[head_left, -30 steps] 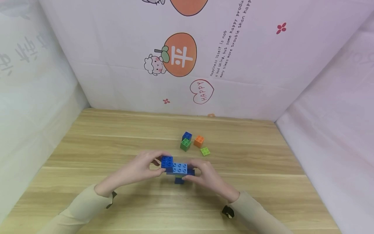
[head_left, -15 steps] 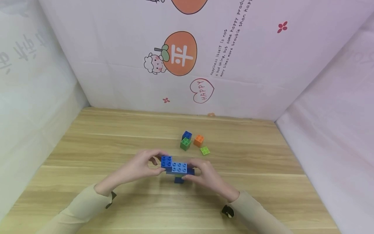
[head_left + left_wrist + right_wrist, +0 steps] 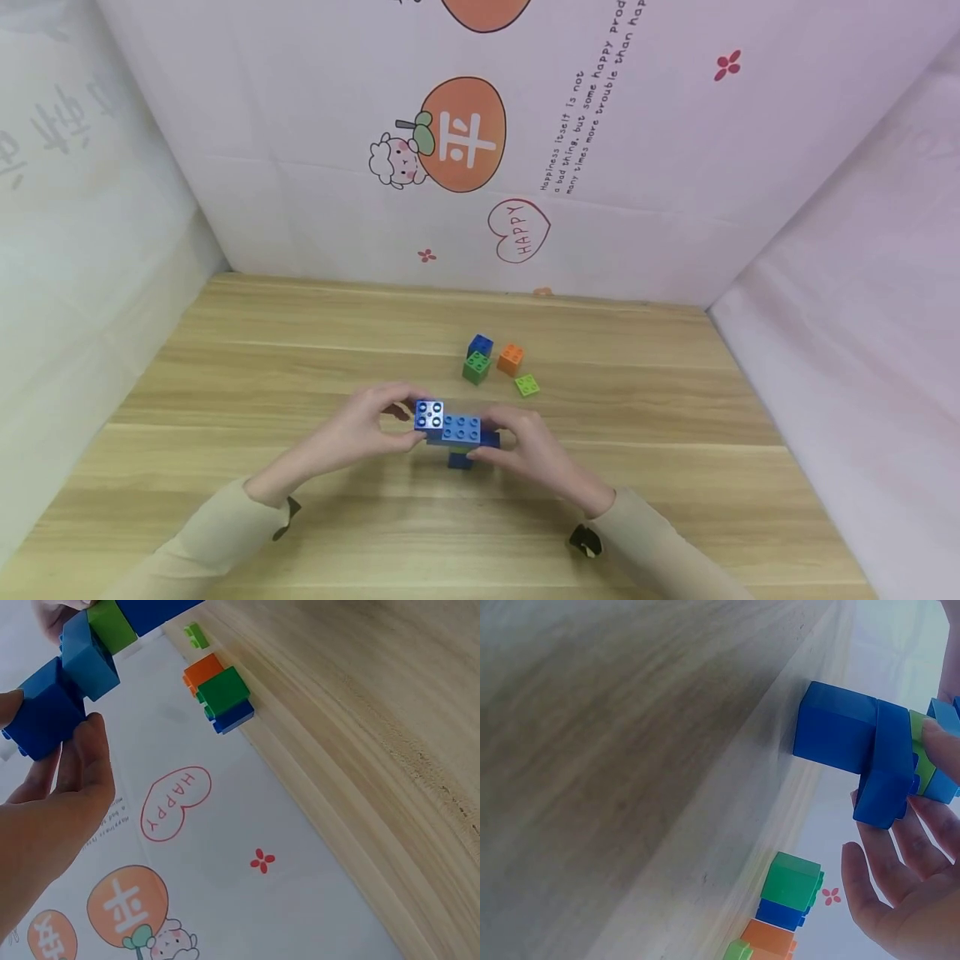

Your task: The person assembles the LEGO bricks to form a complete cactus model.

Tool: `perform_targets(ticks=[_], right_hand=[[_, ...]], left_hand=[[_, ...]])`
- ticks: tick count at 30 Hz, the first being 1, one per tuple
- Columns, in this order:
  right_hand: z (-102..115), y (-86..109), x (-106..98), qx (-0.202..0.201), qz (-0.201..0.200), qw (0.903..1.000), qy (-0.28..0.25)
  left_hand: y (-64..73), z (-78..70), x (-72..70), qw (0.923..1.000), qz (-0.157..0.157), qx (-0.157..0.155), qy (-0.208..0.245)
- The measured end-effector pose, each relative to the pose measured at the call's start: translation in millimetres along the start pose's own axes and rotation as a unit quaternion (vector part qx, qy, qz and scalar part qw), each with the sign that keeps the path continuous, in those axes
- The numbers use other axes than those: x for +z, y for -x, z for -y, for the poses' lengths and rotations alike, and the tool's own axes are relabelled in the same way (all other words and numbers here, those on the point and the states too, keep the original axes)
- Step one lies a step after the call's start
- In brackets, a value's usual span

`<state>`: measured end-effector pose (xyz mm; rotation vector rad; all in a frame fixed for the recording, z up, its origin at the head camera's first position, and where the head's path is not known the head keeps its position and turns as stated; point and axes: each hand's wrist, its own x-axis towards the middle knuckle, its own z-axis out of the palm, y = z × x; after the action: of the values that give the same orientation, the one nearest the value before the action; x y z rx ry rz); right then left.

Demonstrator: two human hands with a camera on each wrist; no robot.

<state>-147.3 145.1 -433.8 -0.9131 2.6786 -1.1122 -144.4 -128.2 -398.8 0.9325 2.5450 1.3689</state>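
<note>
In the head view, my left hand (image 3: 378, 423) pinches a dark blue toy brick (image 3: 429, 415) between thumb and fingers, at the left end of a brick stack. That brick meets a light blue brick (image 3: 461, 429), whose studs face up. Below it, the right wrist view shows a light green brick (image 3: 924, 761), a dark blue brick (image 3: 885, 761) jutting to one side, and a dark blue bottom brick (image 3: 834, 727). My right hand (image 3: 528, 446) grips the stack's right side, with the thumb near the green brick and fingers behind.
Beyond the hands on the wooden table (image 3: 300, 358) lie a loose blue brick (image 3: 481, 344), a green brick (image 3: 476, 367) touching it, an orange brick (image 3: 511, 359) and a flat lime brick (image 3: 527, 385). White printed cloth (image 3: 322, 208) walls the back and both sides.
Both hands keep their hold, almost still. The top dark blue brick's studded face now shines with glare, where it was plain blue before. The loose bricks lie as they were.
</note>
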Motion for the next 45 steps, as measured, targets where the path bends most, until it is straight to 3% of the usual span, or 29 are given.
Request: perform_targets(ticks=[6, 10, 18, 30, 36, 45], right_hand=[[1.0, -0.3, -0.8, -0.002, 0.003, 1.0000, 0.005], [1.7, -0.2, -1.3, -0.002, 0.005, 1.0000, 0.006], [2.5, 1.0, -1.9, -0.009, 0.002, 0.9999, 0.007], [2.5, 0.5, -1.2, 0.002, 0.002, 1.0000, 0.008], [3.2, 0.7, -1.2, 0.003, 0.000, 0.9999, 0.012], [6.3, 1.5, -3.2, -0.035, 0.002, 0.9989, 0.030]], left_hand=[[0.9, 2.3, 1.2, 0.9989, 0.000, -0.028, 0.038], [1.7, 1.9, 1.4, 0.9985, 0.002, -0.026, 0.048], [1.8, -3.5, 2.1, 0.9991, -0.003, -0.014, 0.040], [3.9, -3.7, 5.5, 0.9964, -0.022, -0.062, 0.054], [3.2, -1.2, 6.0, 0.9968, -0.013, -0.058, 0.054], [4.7, -0.5, 5.9, 0.9969, -0.022, -0.056, 0.051]])
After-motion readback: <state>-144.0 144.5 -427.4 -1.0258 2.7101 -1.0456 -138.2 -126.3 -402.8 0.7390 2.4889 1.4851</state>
